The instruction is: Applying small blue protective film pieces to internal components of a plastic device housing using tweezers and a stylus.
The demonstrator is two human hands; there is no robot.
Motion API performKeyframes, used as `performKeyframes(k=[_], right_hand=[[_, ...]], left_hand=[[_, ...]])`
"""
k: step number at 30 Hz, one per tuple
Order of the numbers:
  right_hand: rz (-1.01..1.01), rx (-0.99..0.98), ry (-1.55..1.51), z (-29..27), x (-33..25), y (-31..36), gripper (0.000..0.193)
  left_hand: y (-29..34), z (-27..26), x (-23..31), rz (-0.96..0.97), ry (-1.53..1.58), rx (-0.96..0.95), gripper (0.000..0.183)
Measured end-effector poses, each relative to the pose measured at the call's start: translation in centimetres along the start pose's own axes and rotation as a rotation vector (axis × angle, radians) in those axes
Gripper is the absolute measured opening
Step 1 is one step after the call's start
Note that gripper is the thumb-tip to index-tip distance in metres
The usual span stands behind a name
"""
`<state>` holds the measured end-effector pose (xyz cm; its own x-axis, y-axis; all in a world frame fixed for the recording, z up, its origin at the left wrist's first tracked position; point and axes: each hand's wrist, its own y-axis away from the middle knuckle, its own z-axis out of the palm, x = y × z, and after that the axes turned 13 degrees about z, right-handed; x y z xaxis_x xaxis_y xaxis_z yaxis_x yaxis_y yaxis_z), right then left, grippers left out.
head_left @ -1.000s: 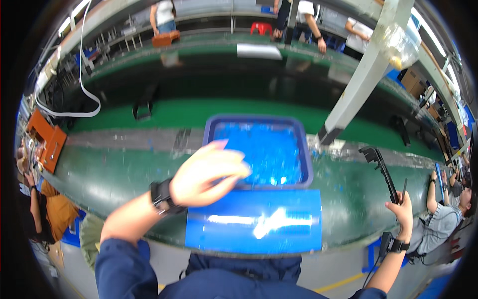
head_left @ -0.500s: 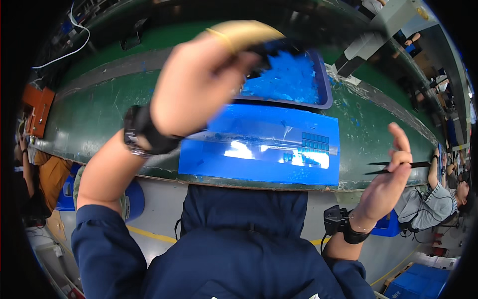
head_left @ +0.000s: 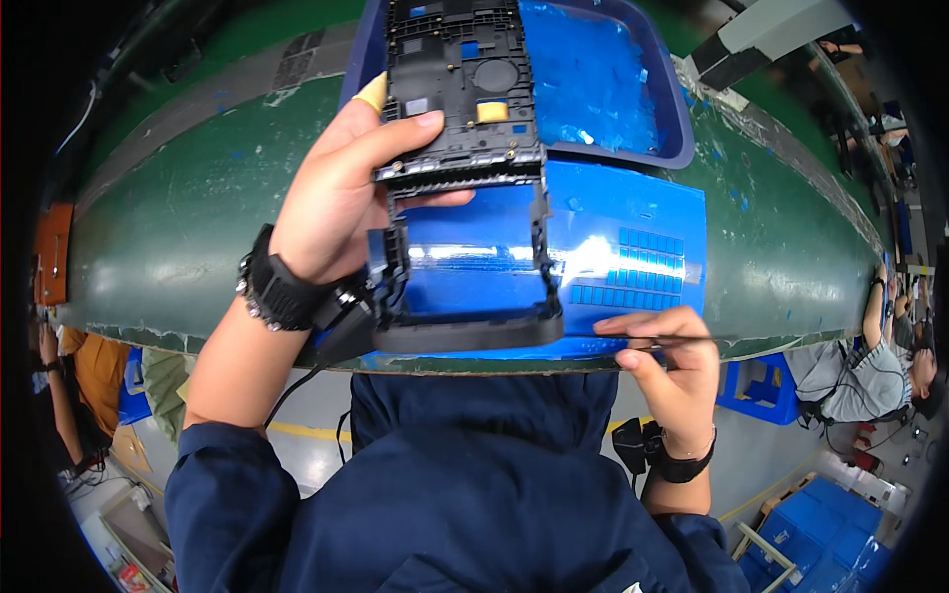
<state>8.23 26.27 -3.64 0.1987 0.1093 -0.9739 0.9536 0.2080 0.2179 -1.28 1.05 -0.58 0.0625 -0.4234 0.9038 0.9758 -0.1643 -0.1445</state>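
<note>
My left hand (head_left: 331, 193) grips a black plastic device frame (head_left: 460, 133) over the work surface, thumb across its face. A yellow finger cot (head_left: 373, 92) covers one of its fingertips. The frame's upper part is a ribbed panel with a round recess and a yellow patch; its lower part is an open loop. Pinched in my right hand (head_left: 677, 371) are thin dark tweezers (head_left: 682, 340), pointing left toward the frame's lower corner. Whether the tips touch it I cannot tell. Beneath lies a glossy blue sheet (head_left: 583, 203) with rows of small blue rectangular pieces (head_left: 647, 267).
Behind the sheet, a dark blue bin (head_left: 680, 148) holds many blue film scraps (head_left: 583, 89). The green bench (head_left: 198, 227) runs left and right. A grey metal post (head_left: 751, 49) stands at the back right. Other people sit at both sides; blue crates (head_left: 820, 534) stand lower right.
My left hand has come down and nearer, bringing the black frame over the blue sheet. My right hand has moved left with the tweezers, toward the frame's lower edge.
</note>
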Motion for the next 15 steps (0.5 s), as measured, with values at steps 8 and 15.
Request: performKeyframes(k=[8, 15], right_hand=[[-0.022, 0.232, -0.109, 0.0, 0.3, -2.3, 0.018], [-0.021, 0.335, -0.042, 0.1, 0.8, -2.8, 0.013]], left_hand=[[0.3, -0.1, -0.8, -0.062, -0.131, 0.063, 0.047], [0.5, 0.0, -1.2, -0.079, -0.173, 0.051, 0.048]])
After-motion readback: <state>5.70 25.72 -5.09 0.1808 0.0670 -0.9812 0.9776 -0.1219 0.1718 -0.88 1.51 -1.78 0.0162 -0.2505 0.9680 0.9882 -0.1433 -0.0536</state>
